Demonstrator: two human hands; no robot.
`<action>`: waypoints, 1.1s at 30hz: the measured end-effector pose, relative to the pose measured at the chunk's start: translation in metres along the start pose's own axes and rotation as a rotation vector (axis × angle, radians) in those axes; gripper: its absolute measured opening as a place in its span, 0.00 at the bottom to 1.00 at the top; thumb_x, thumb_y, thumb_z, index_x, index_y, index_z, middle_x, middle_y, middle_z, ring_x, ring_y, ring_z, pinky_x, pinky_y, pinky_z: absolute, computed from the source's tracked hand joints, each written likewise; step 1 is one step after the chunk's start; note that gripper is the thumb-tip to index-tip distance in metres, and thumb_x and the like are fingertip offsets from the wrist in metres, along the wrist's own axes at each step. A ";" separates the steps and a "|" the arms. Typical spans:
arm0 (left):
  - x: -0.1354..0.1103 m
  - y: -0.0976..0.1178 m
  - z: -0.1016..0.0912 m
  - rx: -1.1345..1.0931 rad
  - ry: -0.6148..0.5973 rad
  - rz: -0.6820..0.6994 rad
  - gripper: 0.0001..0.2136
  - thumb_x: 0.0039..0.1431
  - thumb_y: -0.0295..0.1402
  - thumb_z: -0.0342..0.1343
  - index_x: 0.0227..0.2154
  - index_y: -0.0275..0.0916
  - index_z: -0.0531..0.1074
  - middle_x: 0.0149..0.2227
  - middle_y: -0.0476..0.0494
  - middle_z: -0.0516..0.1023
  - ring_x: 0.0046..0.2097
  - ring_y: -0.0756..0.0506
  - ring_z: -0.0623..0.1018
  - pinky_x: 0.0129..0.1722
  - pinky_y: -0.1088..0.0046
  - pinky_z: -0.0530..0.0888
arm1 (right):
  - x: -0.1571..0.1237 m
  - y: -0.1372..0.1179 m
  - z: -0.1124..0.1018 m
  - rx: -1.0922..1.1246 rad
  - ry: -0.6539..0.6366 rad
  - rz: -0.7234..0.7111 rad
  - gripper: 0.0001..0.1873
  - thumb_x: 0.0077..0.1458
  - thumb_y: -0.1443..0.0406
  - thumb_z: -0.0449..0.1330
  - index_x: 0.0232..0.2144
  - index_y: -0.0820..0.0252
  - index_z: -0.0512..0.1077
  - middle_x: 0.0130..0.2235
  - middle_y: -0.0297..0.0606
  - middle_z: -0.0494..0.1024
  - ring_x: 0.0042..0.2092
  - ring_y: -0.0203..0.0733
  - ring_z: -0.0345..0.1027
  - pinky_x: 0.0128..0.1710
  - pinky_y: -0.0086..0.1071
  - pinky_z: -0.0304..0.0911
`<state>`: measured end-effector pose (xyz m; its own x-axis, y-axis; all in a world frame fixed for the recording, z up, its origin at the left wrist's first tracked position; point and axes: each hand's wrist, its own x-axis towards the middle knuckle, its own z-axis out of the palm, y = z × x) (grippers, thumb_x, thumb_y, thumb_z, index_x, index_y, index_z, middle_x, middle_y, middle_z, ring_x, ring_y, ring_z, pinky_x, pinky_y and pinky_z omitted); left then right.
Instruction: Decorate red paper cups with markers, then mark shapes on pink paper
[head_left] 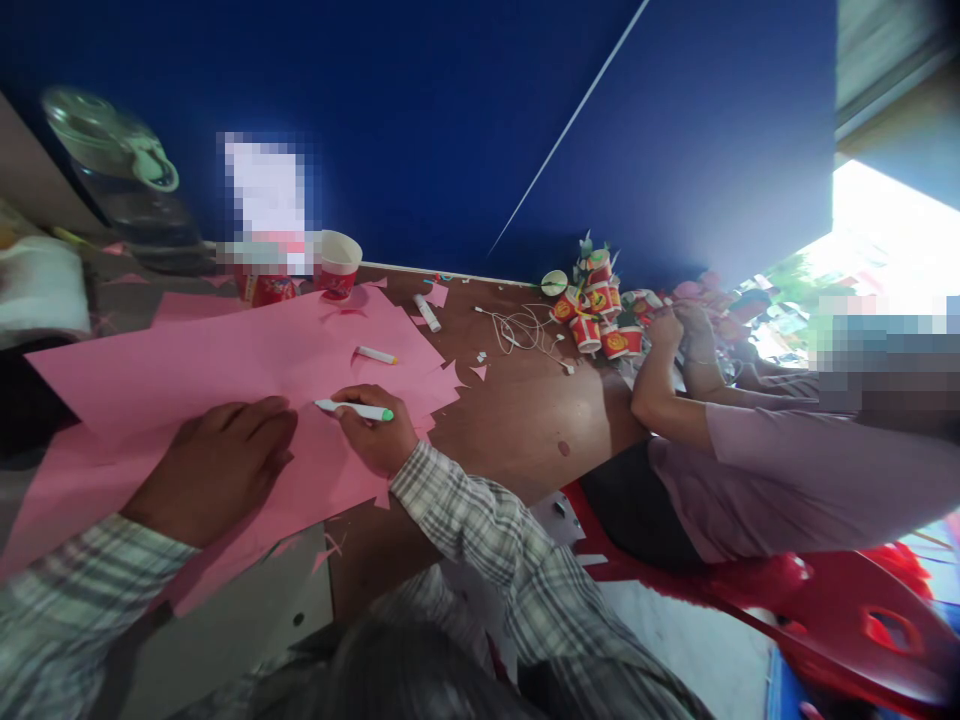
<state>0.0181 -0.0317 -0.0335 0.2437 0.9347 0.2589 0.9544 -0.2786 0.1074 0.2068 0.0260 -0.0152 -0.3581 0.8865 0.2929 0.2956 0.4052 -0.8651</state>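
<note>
Large pink paper sheets [225, 370] lie spread over a brown table [525, 420]. My left hand [217, 465] rests flat on the pink paper, fingers stretched out and together. My right hand [379, 430] is closed around a white marker with a green end [352, 410], whose tip touches the paper. A second white marker with an orange end [376, 355] lies loose on the paper just beyond.
A red paper cup [337, 265] and a glue stick [427, 313] lie at the far edge, with a white cable [521, 330]. Several red cups [600, 315] are piled to the right, where another person's hands [679, 335] work; that person sits on a red chair [787, 590].
</note>
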 end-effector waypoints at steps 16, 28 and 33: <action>-0.001 -0.001 0.001 0.003 0.007 0.001 0.20 0.46 0.42 0.39 0.42 0.43 0.65 0.51 0.43 0.66 0.52 0.41 0.63 0.50 0.56 0.59 | 0.001 -0.001 -0.001 0.001 -0.018 0.030 0.10 0.53 0.67 0.54 0.37 0.61 0.72 0.36 0.39 0.76 0.38 0.38 0.71 0.42 0.30 0.66; -0.001 0.000 0.002 -0.007 0.011 0.005 0.20 0.46 0.41 0.40 0.43 0.43 0.65 0.51 0.42 0.66 0.52 0.41 0.62 0.49 0.56 0.58 | 0.001 0.000 0.001 0.049 -0.018 0.049 0.10 0.53 0.67 0.55 0.38 0.62 0.72 0.37 0.40 0.76 0.37 0.38 0.70 0.40 0.28 0.66; -0.001 0.000 0.002 -0.006 0.014 0.004 0.20 0.47 0.41 0.39 0.42 0.43 0.65 0.51 0.42 0.66 0.53 0.40 0.62 0.49 0.55 0.59 | 0.000 0.002 0.001 0.037 -0.014 0.036 0.10 0.53 0.67 0.55 0.38 0.61 0.72 0.37 0.39 0.76 0.38 0.38 0.71 0.43 0.30 0.66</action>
<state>0.0181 -0.0322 -0.0355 0.2453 0.9303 0.2727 0.9522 -0.2840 0.1124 0.2065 0.0268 -0.0170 -0.3605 0.8970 0.2557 0.2757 0.3644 -0.8895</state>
